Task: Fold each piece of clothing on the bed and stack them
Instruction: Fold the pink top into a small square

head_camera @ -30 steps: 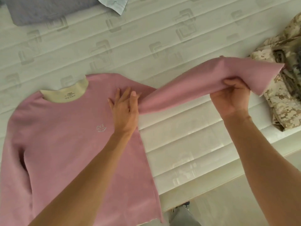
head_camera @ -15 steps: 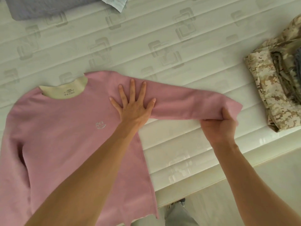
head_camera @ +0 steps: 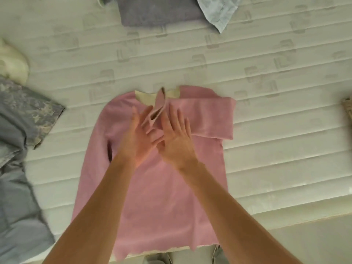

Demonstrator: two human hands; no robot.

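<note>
A pink sweater [head_camera: 158,197] with a cream neckband lies front-up on the white quilted mattress [head_camera: 266,73]. Its right sleeve [head_camera: 209,119] is folded across the chest, and the cuff [head_camera: 155,113] stands up crumpled below the neckband. Both my hands are over the chest, close together. My left hand [head_camera: 140,138] has its fingertips on the cuff end. My right hand [head_camera: 176,138] lies with its fingers stretched flat on the folded sleeve. The left sleeve runs straight down along the sweater's left side.
A grey-purple folded garment [head_camera: 158,14] and a pale blue one [head_camera: 219,12] lie at the far edge. A grey patterned garment [head_camera: 22,121] and a cream piece [head_camera: 11,61] lie to the left. A tan camouflage stack [head_camera: 347,111] shows at the right edge. The mattress edge and floor [head_camera: 304,241] run along the bottom right.
My right hand has carried the sleeve from out at the right across the chest and laid it down. My left hand has left the shoulder and moved to the cuff. The view shifted left.
</note>
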